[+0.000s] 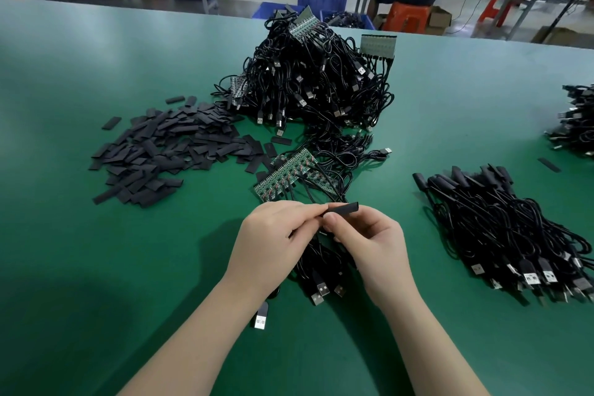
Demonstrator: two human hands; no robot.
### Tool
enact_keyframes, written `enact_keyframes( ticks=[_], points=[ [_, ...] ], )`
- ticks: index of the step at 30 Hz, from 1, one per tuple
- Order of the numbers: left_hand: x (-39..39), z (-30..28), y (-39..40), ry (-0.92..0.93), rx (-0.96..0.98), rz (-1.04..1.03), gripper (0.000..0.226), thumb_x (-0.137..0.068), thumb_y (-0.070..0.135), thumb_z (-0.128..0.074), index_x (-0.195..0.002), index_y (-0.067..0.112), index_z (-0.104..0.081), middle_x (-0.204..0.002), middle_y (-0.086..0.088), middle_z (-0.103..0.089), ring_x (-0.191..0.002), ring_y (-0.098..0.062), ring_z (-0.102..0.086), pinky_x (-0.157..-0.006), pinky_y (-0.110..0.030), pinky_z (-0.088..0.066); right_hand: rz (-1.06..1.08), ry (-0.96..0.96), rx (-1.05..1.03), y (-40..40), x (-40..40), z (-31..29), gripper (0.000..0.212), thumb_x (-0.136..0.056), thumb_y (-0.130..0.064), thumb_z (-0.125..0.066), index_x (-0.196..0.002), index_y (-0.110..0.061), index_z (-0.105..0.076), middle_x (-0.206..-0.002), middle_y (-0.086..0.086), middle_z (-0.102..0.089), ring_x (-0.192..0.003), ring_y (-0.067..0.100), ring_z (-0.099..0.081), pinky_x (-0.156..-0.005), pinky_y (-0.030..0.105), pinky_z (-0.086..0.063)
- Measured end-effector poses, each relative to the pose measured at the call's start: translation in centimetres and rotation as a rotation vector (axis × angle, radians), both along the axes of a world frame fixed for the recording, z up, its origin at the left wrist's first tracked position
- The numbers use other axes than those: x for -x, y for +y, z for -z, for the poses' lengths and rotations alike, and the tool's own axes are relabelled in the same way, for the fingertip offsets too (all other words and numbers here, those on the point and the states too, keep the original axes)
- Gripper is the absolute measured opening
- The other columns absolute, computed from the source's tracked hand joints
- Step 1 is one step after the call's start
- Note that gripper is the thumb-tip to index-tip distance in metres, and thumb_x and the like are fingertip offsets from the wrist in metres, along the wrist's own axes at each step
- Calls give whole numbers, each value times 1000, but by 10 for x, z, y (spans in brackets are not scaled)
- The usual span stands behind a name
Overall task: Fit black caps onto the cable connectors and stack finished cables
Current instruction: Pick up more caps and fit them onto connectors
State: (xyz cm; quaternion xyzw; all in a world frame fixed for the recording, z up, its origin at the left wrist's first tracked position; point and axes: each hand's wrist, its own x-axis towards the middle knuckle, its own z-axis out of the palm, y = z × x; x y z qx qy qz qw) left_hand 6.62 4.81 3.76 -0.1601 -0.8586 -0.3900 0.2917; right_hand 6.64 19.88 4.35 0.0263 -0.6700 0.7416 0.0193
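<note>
Above the green table [96, 267], the left hand [273, 244] and right hand [373, 244] each pinch one black cap [344, 207], cables [321, 270] hanging beneath them.

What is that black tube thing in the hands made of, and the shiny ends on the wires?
The black cap looks like matte, soft plastic or rubber sleeve: dull, no shine, flattened shape. The plug ends look like bare metal shells, silvery and glinting, set in black plastic. Hard to be sure from here.
</note>
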Motion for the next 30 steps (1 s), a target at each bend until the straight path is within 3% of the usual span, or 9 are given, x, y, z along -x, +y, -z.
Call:
enact_keyframes(
  ticks=[6,11,16,20,24,30],
  points=[
    [2,-2,-2,6,48,18,21,-89,21,-60,-100,19,-77,-92,12,-74,-92,-1,-62,-85,-20,-46,5,22,74,2,0,-1,24,-82,-3,-75,-89,-25,-79,-81,0,-76,-74,7,-70,-70,15,-53],
    [1,-2,0,-42,1,26,19,-84,19,-69,-100,21,-78,-90,12,-75,-87,-2,-64,-80,-25,-50,75,1,94,0,1,-1,17,-69,-24,-80,-85,-29,-79,-76,0,-74,-70,10,-67,-69,18,-54],
    [-1,-2,2,-53,-35,21,18,-84,19,-69,-100,19,-78,-90,11,-75,-87,-1,-64,-81,-21,-50,92,19,80,-1,0,3,23,-79,-6,-77,-84,-28,-79,-73,0,-74,-69,9,-68,-69,18,-54],
    [-2,0,1,-22,-19,9,19,-83,20,-70,-99,16,-79,-88,8,-75,-86,-6,-66,-80,-22,-50,65,6,67,0,1,3,23,-79,-6,-77,-82,-28,-79,-72,0,-73,-69,7,-68,-68,16,-53],
    [-2,1,1,-5,-12,8,19,-82,19,-71,-99,15,-79,-88,6,-76,-85,-9,-67,-80,-25,-51,34,-13,86,1,2,2,15,-69,-23,-79,-83,-28,-80,-72,0,-73,-68,7,-67,-68,16,-53],
    [-2,-1,3,-32,-76,-3,18,-82,20,-71,-99,20,-78,-91,12,-75,-88,0,-65,-81,-26,-52,14,11,126,0,3,6,22,-79,-10,-76,-91,-28,-79,-72,-2,-71,-69,7,-67,-71,16,-53]
  ],
)
